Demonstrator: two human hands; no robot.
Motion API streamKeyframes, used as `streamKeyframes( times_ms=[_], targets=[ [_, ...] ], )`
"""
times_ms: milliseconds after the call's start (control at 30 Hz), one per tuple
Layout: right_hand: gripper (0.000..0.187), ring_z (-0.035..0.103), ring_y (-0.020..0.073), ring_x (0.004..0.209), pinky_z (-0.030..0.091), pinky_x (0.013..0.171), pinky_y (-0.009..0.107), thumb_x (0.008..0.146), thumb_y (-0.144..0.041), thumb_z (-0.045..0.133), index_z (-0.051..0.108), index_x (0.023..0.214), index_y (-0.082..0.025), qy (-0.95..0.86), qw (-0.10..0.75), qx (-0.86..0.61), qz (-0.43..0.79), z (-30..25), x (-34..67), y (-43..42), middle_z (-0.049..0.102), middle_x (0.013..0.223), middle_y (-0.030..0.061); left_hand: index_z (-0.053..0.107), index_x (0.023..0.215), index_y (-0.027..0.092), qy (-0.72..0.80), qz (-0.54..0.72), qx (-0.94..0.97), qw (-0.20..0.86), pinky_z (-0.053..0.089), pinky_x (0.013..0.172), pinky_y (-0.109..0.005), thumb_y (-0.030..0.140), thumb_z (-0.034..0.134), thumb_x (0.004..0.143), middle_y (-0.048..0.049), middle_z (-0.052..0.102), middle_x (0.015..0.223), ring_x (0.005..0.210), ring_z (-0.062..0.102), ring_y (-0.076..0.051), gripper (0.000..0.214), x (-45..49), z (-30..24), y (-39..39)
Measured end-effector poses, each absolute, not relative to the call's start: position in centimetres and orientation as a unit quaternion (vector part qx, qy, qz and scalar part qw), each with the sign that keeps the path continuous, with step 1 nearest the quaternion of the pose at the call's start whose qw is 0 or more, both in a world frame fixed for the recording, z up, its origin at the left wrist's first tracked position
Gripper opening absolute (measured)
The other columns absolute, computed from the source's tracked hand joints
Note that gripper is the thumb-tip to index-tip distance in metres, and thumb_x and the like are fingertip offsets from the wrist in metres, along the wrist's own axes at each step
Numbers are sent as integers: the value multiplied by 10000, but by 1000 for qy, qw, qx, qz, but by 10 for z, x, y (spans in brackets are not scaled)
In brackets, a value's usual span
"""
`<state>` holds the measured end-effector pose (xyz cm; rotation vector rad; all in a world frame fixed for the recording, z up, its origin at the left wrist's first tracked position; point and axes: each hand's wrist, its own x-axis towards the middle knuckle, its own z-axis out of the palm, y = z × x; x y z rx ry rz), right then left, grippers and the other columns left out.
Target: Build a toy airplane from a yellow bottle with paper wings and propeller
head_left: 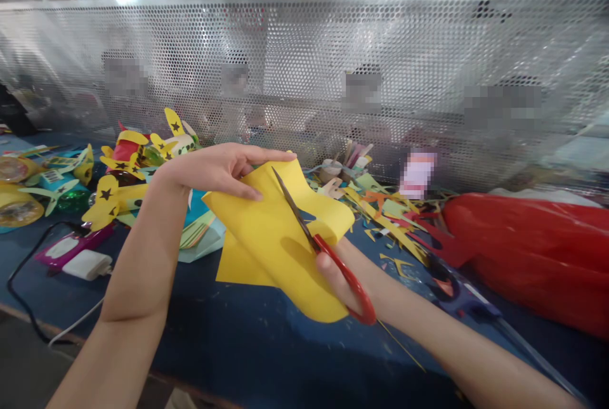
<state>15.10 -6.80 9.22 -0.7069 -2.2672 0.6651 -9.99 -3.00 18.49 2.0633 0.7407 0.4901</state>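
My left hand grips the upper edge of a yellow paper sheet, thumb on the near face and fingers along the top. In my right hand is a pair of red-handled scissors, the thumb through one loop. Most of that hand's fingers are hidden behind the paper. The dark blade lies across the sheet, pointing up and left toward my left hand. A cut strip of the sheet curls away to the right of the blade. Another flat yellow piece shows below the held sheet.
Yellow paper shapes with black stars and plastic bottle pieces crowd the left. A purple power strip with a white charger lies nearer. Paper scraps, a blue glue gun and a red bag occupy the right. A perforated metal panel stands behind.
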Motion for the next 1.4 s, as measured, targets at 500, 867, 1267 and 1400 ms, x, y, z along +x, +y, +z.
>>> streamKeyframes(
  times_ms=[500, 867, 1267, 1400],
  targets=[
    [700, 430, 271, 1337, 348, 1121, 460, 897, -698, 242, 379, 1443, -282, -863, 343, -241, 284, 95, 149, -68, 618, 1274, 74, 338, 1457, 322, 270, 189, 822, 463, 525, 896, -300, 234, 659, 816, -46, 536, 1395, 1162, 605, -252, 723, -92, 184, -35],
    [660, 514, 304, 1251, 417, 1056, 481, 907, -678, 262, 457, 1380, -261, -857, 354, -255, 275, 88, 150, -67, 571, 1329, 102, 341, 1455, 340, 275, 189, 819, 467, 511, 927, -326, 242, 680, 796, -47, 583, 1345, 1126, 628, -249, 747, -92, 185, -36],
    [681, 465, 307, 1305, 383, 1089, 485, 900, -685, 284, 425, 1415, -263, -854, 375, -233, 275, 85, 148, -66, 588, 1320, 95, 370, 1436, 362, 298, 185, 794, 497, 518, 908, -315, 242, 701, 773, -2, 573, 1355, 1176, 591, -266, 751, -91, 186, -39],
    [663, 445, 300, 1323, 366, 1099, 523, 902, -687, 245, 386, 1436, -322, -857, 364, -240, 276, 92, 146, -69, 618, 1276, 70, 364, 1435, 375, 302, 182, 793, 497, 528, 864, -273, 244, 700, 755, 13, 567, 1360, 1163, 598, -247, 770, -91, 187, -39]
  ],
)
